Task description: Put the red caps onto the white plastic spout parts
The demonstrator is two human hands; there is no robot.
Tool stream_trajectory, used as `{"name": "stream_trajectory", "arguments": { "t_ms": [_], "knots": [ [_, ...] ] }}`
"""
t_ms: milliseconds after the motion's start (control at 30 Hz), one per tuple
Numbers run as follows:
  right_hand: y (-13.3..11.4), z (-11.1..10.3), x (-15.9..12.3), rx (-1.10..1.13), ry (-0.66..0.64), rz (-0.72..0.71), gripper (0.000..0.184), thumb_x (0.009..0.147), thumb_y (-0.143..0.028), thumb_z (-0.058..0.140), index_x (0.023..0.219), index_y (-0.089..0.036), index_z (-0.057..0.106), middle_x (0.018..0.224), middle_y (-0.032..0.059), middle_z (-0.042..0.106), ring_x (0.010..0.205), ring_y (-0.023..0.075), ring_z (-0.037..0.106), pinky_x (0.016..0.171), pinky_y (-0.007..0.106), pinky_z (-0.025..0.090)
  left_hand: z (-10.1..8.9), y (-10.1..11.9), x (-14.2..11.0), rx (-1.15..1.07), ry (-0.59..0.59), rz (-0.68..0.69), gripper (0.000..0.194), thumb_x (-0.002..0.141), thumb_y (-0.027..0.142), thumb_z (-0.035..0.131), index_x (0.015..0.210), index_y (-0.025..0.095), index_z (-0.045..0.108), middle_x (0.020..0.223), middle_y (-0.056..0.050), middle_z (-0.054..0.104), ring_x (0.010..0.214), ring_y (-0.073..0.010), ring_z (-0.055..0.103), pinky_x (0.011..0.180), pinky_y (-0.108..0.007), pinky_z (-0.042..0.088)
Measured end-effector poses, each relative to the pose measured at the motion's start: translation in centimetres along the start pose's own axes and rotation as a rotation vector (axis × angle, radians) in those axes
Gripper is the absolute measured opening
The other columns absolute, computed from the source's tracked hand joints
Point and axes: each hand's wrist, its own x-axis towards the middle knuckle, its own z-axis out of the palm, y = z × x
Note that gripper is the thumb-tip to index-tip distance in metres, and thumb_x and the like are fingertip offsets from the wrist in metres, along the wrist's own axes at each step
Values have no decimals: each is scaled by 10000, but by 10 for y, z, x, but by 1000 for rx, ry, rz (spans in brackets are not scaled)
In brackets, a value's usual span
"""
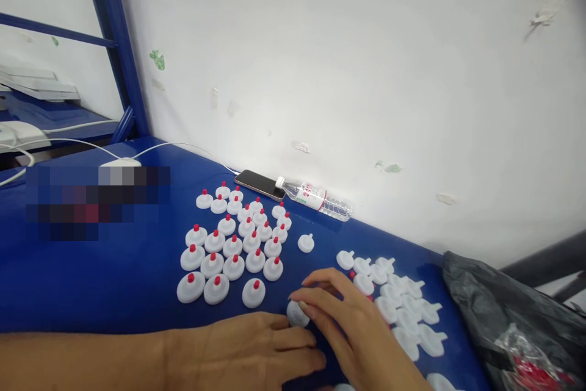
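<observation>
A round white cap (298, 315) is between my two hands, low over the blue table. My left hand (279, 348) reaches in from the left with fingers curled, its index fingertip against the cap's near left side. From the right, my right hand (345, 318) pinches at the top of the same cap. Its fingertips hide whatever is at the cap's nozzle. To the left stand several white caps with red tips (233, 267), nozzles up. Right of my right hand lie several white caps without red tips (407, 320), with small red pieces (352, 274) partly visible among them.
A single white cap (306, 243) sits apart. A phone (260, 183) on a white cable and a clear water bottle (315, 197) lie along the wall. A black plastic bag (508, 312) stands at right. A blue metal frame (123, 49) rises at left, above a blurred-out patch.
</observation>
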Motion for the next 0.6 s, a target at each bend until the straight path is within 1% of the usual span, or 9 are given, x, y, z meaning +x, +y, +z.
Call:
{"name": "stream_trajectory", "arguments": {
  "t_ms": [100, 167, 233, 333, 433, 533, 600],
  "knots": [
    [4, 0, 0, -130, 78, -13, 325, 1007, -282, 415, 1226, -319, 652, 1238, 76, 638, 1134, 267, 624, 968, 450, 553, -6, 0, 4, 95, -11, -21, 330, 1011, 221, 489, 1331, 179, 559, 1289, -94, 644, 1100, -222, 630, 894, -321, 522],
    [10, -1, 0, -226, 142, -8, 339, 1014, -293, 403, 1248, -284, 648, 1310, 93, 620, 1231, 296, 574, 1033, 511, 508, -7, 1, 6, 107, -18, -71, 340, 1003, 243, 522, 1335, 178, 551, 1291, -114, 642, 1138, -241, 622, 929, -341, 515],
    [17, -1, 0, -310, 163, -4, 355, 1021, -309, 404, 1294, -267, 628, 1400, 88, 583, 1338, 314, 493, 1094, 567, 442, -6, 2, 7, 96, -32, -139, 344, 1007, 269, 516, 1332, 163, 551, 1307, -133, 634, 1180, -258, 605, 956, -367, 511],
    [23, -2, -1, -386, 120, 13, 416, 1034, -340, 390, 1418, -256, 527, 1517, 61, 486, 1451, 310, 349, 1150, 603, 357, -3, 5, 6, 100, -48, -258, 347, 1015, 286, 487, 1329, 151, 549, 1368, -152, 598, 1274, -290, 547, 1000, -419, 493],
    [24, -4, -1, -421, 32, 15, 456, 1047, -361, 352, 1479, -251, 449, 1586, 31, 379, 1491, 284, 261, 1178, 595, 316, 0, 7, 4, 96, -61, -303, 347, 1011, 281, 486, 1321, 143, 557, 1405, -163, 571, 1340, -307, 491, 1044, -435, 469],
    [21, -6, 0, -427, -49, 12, 444, 1055, -367, 328, 1459, -248, 470, 1611, 11, 316, 1505, 265, 212, 1198, 581, 284, 1, 8, 4, 87, -52, -310, 347, 1015, 266, 468, 1318, 125, 563, 1395, -181, 577, 1348, -316, 484, 1057, -443, 465],
    [19, -6, 0, -418, -71, 15, 437, 1056, -379, 331, 1437, -236, 492, 1615, 18, 305, 1508, 263, 198, 1204, 577, 270, 1, 8, 4, 69, -33, -322, 356, 1005, 254, 479, 1321, 111, 560, 1388, -198, 578, 1355, -323, 475, 1068, -453, 456]
  ]
}}
